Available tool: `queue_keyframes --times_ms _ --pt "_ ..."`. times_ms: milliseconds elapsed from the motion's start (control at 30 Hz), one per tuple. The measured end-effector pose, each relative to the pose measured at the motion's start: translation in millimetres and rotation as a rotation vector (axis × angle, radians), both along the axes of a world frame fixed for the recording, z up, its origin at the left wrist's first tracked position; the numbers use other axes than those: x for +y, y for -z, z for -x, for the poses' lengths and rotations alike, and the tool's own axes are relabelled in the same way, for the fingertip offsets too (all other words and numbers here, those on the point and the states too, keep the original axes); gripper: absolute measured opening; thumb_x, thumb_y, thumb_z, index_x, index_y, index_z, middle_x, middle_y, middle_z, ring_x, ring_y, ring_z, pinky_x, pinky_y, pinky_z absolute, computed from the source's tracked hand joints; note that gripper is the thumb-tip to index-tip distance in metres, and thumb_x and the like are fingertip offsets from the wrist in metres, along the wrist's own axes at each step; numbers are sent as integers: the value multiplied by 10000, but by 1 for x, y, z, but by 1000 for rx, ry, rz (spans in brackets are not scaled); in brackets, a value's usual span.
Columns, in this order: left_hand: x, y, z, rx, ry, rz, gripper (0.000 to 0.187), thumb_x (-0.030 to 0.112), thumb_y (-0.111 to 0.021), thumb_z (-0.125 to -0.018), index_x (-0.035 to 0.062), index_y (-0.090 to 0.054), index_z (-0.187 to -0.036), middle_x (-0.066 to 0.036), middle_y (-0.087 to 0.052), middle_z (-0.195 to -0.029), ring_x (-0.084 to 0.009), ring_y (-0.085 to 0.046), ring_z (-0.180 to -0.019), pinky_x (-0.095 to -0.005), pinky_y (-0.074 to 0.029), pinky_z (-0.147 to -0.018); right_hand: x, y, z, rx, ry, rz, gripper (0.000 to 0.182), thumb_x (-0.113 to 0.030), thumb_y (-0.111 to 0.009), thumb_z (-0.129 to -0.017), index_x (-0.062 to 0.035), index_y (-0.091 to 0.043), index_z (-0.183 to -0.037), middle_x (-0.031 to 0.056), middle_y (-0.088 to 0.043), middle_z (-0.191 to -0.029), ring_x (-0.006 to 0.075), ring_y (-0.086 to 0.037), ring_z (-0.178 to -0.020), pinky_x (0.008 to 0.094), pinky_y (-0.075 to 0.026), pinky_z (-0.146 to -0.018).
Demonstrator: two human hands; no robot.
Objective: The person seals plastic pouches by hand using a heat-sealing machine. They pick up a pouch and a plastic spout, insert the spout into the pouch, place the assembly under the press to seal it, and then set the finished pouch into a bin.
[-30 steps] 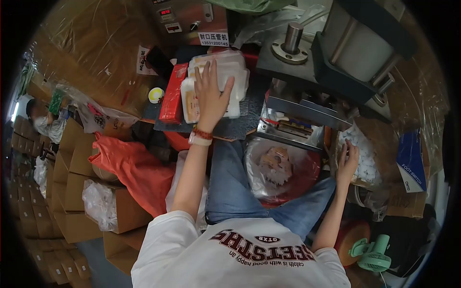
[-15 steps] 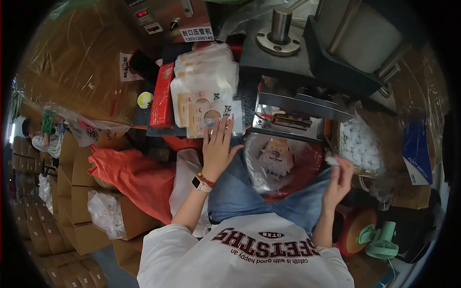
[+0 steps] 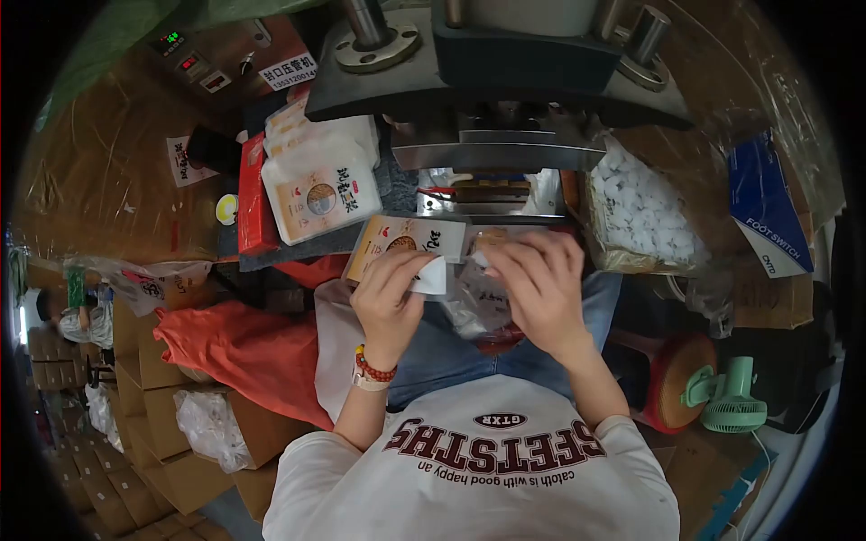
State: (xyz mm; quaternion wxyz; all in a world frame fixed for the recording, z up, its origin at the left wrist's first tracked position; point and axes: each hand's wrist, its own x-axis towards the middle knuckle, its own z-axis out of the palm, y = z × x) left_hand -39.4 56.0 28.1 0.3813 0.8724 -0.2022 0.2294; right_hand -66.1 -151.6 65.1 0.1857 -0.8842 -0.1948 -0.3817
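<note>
My left hand (image 3: pixel 390 302) is closed on a printed plastic pouch (image 3: pixel 374 242) with an orange-and-white front, its pale corner folded up at the fingertips. Close beside it, my right hand (image 3: pixel 546 293) pinches a small white plastic piece (image 3: pixel 481 260), mostly covered by the fingers, near the pouch's right end. Behind the left hand, a stack of similar pouches (image 3: pixel 298 203) lies on a dark surface. Under both hands, a clear plastic bag (image 3: pixel 474 302) with printed pouches inside rests between my legs.
A press machine (image 3: pixel 505 149) with a metal jaw stands straight ahead. To its right is a box of small white pieces (image 3: pixel 645 203). A red box (image 3: pixel 257 194) lies left of the stack. A green fan (image 3: pixel 735 397) and a blue foot-switch box (image 3: pixel 767 207) are at the right.
My left hand has taken a pouch off the stack and brought it nearer my lap. My right hand has moved inward with its white piece to meet it. The view has shifted.
</note>
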Motion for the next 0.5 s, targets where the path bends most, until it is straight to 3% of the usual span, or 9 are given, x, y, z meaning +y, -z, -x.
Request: queue_keyframes --times_ms 67,100,167,200,233,300,333,400,500 --pt "-8 -21 6 -110 43 -159 357 -20 -615 -643 86 -701 -973 -65 -681 -935 -266 -655 -891 -352 -517 -762 -1 1 -2 131 -208 4 343 -125 -726 -730 -49 -648 -1055 50 -603 -942 252 -564 -935 409 -410 -868" --pt "-10 -24 5 -114 51 -157 357 -20 -615 -643 86 -701 -973 -65 -681 -935 -266 -655 -891 -352 -517 -762 -5 -6 1 113 -237 14 338 -123 -716 -738 -44 -643 -1059 52 -600 -950 249 -565 -930 399 -417 -862" --pt "-10 -27 4 -62 277 -36 392 -31 -614 -632 83 -696 -998 -74 -681 -974 -272 -662 -869 -337 -526 -718 -14 -13 3 162 -297 -56 320 -119 -699 -761 -38 -642 -1065 61 -600 -960 253 -561 -939 402 -414 -874" --pt "-12 -31 5 21 329 -13 307 -25 -639 -684 64 -709 -969 -86 -690 -941 -247 -672 -769 -294 -521 -643 -18 -14 5 214 -365 -126 303 -115 -683 -783 -32 -640 -1072 70 -600 -969 258 -557 -948 405 -411 -885" --pt "-16 -26 3 25 339 -11 307 -25 -639 -684 64 -709 -969 -86 -690 -941 -247 -672 -769 -294 -521 -643 -20 -11 4 218 -355 -127 303 -115 -683 -783 -32 -640 -1072 70 -600 -969 258 -557 -948 405 -411 -885" --pt "-29 -3 -3 407 410 233 131 61 -677 -805 32 -721 -925 -70 -707 -849 -150 -654 -666 -248 -499 -596 -25 -2 -3 368 -266 -172 315 -140 -629 -837 -17 -603 -1126 111 -603 -1012 291 -547 -980 395 -408 -905" --pt "-35 11 -7 409 413 233 131 61 -677 -805 32 -721 -925 -70 -707 -849 -150 -654 -666 -248 -499 -596 -28 3 -5 369 -263 -172 315 -140 -629 -837 -17 -603 -1126 111 -603 -1012 291 -547 -980 395 -408 -905" --pt "-46 37 -21 899 347 476 208 196 -680 -888 -8 -719 -883 -45 -708 -791 -66 -608 -627 -217 -477 -577 -35 8 -11 362 -86 -365 360 -135 -623 -859 -19 -571 -1196 137 -609 -1050 328 -540 -999 399 -392 -914" --pt "-59 27 -46 1011 353 806 268 231 -680 -894 -36 -703 -899 -51 -704 -811 -75 -632 -676 -228 -498 -597 -68 -11 -12 282 176 -383 348 -160 -612 -887 -14 -562 -1198 152 -600 -1103 331 -544 -1023 393 -408 -892"
